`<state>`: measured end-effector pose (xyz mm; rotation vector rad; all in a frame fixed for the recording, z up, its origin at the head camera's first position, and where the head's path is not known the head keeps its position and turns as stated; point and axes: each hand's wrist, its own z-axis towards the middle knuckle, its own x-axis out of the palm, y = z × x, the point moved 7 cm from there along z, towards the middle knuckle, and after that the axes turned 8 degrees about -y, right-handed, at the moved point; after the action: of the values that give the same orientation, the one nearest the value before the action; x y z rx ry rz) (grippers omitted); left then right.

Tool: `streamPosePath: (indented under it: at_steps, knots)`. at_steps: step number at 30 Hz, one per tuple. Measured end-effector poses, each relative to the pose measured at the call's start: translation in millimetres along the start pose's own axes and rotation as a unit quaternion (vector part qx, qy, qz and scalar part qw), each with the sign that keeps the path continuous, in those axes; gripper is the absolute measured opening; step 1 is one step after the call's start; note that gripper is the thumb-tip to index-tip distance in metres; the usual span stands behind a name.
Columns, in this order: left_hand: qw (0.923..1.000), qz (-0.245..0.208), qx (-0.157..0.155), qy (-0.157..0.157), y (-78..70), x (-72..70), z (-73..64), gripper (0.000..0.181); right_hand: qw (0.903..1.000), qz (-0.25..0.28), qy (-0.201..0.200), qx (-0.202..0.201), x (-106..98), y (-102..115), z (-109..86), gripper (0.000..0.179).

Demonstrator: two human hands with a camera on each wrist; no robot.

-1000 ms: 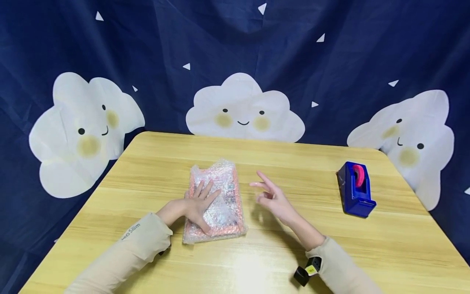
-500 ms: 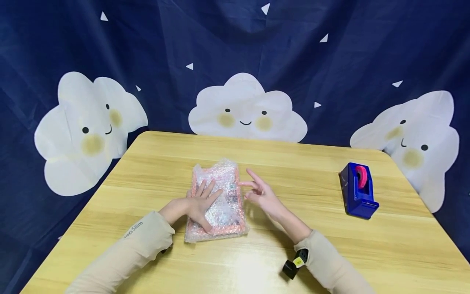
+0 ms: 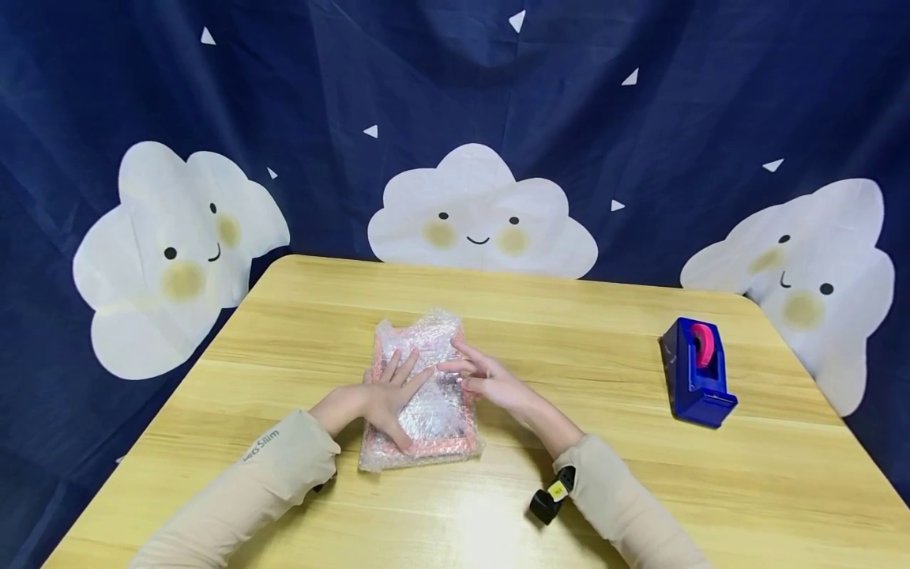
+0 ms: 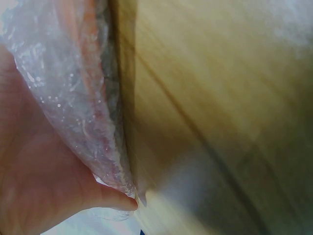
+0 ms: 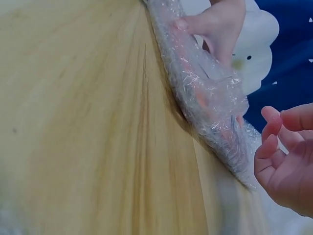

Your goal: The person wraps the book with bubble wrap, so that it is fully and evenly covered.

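Observation:
A flat parcel in clear bubble wrap (image 3: 426, 415) lies on the wooden table, with an orange-pink border showing through. Spread across its left half, my left hand (image 3: 389, 403) presses it down. In the left wrist view the wrap (image 4: 63, 93) bulges beside that hand's palm (image 4: 34, 166). Over the parcel's right edge is my right hand (image 3: 490, 381), index finger reaching forward and other fingers bent. The right wrist view shows the right hand's (image 5: 291, 161) thumb and fingertips close together beside the wrap (image 5: 215, 103); I cannot tell if something thin and clear is between them.
A blue tape dispenser (image 3: 697, 375) with a pink-cored roll (image 3: 703, 345) stands at the table's right side. Behind the table (image 3: 569, 316) hangs a dark blue curtain with white clouds (image 3: 483, 213). A black device (image 3: 550, 498) sits at the right wrist.
My right hand has moved left, from beside the parcel to over its right edge. The left hand stays spread on the parcel, and the view has shifted slightly.

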<state>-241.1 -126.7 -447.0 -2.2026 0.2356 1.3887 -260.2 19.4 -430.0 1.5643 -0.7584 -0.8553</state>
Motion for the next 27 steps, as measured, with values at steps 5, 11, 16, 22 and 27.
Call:
streamPosePath:
  at_steps: [5, 11, 16, 22, 27]
  knots:
    - [1.0000, 0.000, 0.002, -0.001, -1.0, 0.0, -0.4, 0.121, 0.9998, -0.007, 0.015, -0.008, 3, 0, 1.9, 0.070]
    - [1.0000, -0.004, 0.001, 0.001, -2.3, -1.0, 0.6, 0.122, 0.9995, 0.032, -0.002, -0.002, 1, -3, 1.3, 0.069]
    - [1.0000, 0.002, 0.002, 0.000, -3.0, -2.0, 1.6, 0.123, 0.9965, 0.081, -0.023, 0.007, 2, -5, -3.1, 0.070]
    - [1.0000, 0.003, 0.002, 0.002, -2.0, -1.5, 0.0, 0.122, 0.9913, 0.129, -0.018, 0.019, 13, -8, -8.8, 0.070]
    - [1.0000, 0.000, 0.003, 0.001, -2.0, -1.5, -1.4, 0.122, 0.9866, 0.160, -0.025, 0.021, 18, -8, -10.3, 0.068]
